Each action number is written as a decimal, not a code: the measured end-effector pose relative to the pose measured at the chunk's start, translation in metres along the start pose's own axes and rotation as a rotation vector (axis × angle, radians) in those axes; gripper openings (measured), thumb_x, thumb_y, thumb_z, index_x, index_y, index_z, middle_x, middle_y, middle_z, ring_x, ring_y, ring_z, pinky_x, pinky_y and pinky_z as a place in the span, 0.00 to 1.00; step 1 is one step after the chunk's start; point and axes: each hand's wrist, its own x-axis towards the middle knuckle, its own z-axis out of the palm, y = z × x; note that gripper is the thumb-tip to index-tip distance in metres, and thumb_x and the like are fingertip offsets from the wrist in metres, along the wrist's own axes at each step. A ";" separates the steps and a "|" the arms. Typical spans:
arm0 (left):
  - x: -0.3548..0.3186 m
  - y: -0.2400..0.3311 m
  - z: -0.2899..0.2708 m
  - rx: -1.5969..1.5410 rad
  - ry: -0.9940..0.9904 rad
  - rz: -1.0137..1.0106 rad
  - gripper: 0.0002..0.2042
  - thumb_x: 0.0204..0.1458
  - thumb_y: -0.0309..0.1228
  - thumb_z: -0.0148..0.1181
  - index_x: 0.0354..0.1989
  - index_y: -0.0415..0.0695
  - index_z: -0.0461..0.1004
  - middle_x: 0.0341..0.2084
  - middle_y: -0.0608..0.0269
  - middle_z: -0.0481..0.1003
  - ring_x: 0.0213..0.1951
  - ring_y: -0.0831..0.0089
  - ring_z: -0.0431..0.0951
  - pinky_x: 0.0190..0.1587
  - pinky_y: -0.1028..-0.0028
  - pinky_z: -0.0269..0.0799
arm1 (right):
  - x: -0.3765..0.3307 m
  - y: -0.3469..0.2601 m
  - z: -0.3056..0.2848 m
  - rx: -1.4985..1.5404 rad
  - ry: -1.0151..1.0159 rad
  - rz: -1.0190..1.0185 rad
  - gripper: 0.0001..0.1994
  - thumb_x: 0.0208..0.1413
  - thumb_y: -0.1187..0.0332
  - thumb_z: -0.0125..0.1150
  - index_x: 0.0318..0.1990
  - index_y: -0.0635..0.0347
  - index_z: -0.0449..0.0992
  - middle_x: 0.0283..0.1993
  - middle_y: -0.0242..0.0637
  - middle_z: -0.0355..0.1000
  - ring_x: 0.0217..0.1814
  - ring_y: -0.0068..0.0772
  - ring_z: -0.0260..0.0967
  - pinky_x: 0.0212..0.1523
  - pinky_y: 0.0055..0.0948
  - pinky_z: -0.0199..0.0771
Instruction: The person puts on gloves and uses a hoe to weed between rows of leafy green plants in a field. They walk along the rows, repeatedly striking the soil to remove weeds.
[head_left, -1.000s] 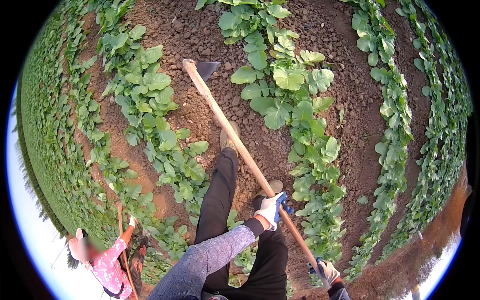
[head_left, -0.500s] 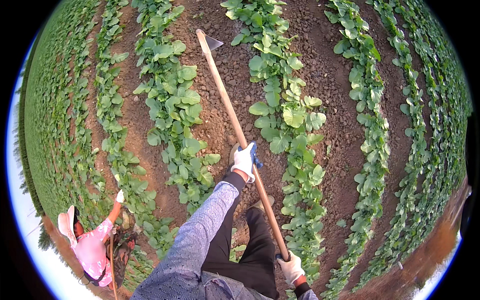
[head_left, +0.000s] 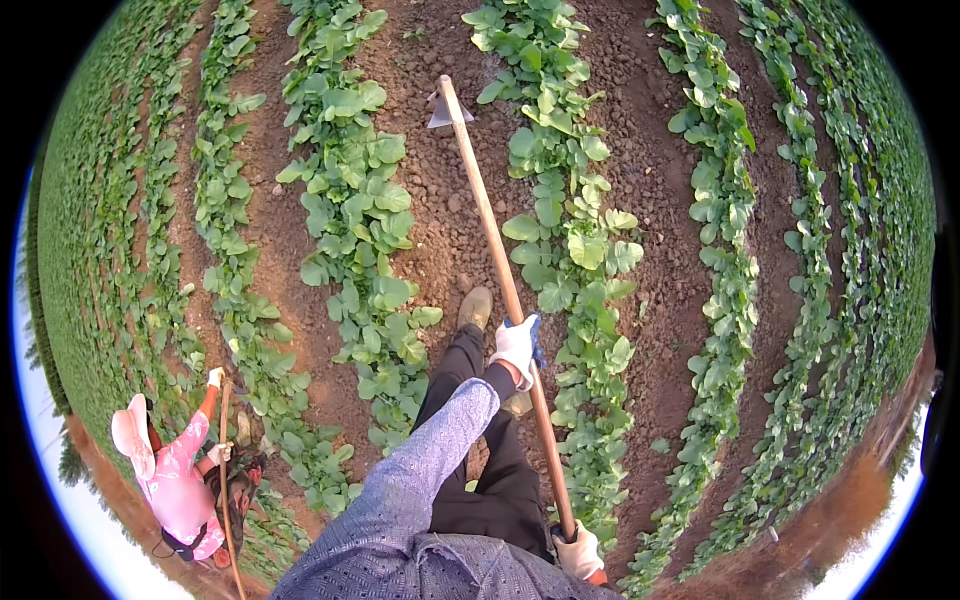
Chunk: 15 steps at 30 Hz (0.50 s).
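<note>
Left hand point(head_left: 514, 348), in a white knit glove with blue on the palm side, closed around the middle of a long-handled hoe point(head_left: 493, 235); right hand point(head_left: 579, 553), also gloved, gripping the shaft near its lower end. Relative to half a second earlier, both hands sit slightly lower in the view, the hoe's head lies farther right, and the blade point(head_left: 439, 116), previously seen only to the right of the shaft, now shows on both sides of it. One tan boot point(head_left: 475, 308), formerly mostly covered by the left hand, is exposed. The shaft is straight, round, smooth wood; the blade is grey metal, flat and roughly triangular. It lies over the furrow point(head_left: 430, 235) of crumbly brown soil, between two rows of broad, rounded green leaves point(head_left: 350, 190); contact with the ground cannot be determined. Lower left, a co-worker point(head_left: 180, 495) in a pink patterned top holds a slender wooden pole point(head_left: 226, 505).
</note>
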 end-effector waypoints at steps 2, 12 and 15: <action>0.001 0.026 0.003 -0.051 -0.039 0.023 0.13 0.55 0.35 0.63 0.27 0.49 0.62 0.11 0.73 0.60 0.10 0.75 0.61 0.11 0.68 0.63 | 0.013 -0.024 -0.008 -0.090 0.013 -0.017 0.13 0.50 0.65 0.69 0.38 0.61 0.75 0.27 0.47 0.75 0.27 0.46 0.74 0.34 0.35 0.74; 0.066 0.287 0.041 0.243 0.101 0.525 0.12 0.56 0.36 0.60 0.29 0.46 0.65 0.14 0.67 0.66 0.13 0.73 0.67 0.14 0.68 0.66 | 0.160 -0.378 0.006 0.237 -0.117 -0.326 0.14 0.57 0.63 0.64 0.41 0.66 0.71 0.25 0.36 0.71 0.23 0.29 0.66 0.29 0.33 0.70; 0.113 0.307 0.008 0.457 0.170 0.531 0.12 0.57 0.38 0.58 0.30 0.45 0.67 0.14 0.67 0.67 0.13 0.73 0.68 0.15 0.68 0.66 | 0.176 -0.399 0.046 0.218 -0.117 -0.397 0.13 0.58 0.64 0.63 0.38 0.64 0.70 0.23 0.31 0.67 0.21 0.22 0.61 0.24 0.30 0.66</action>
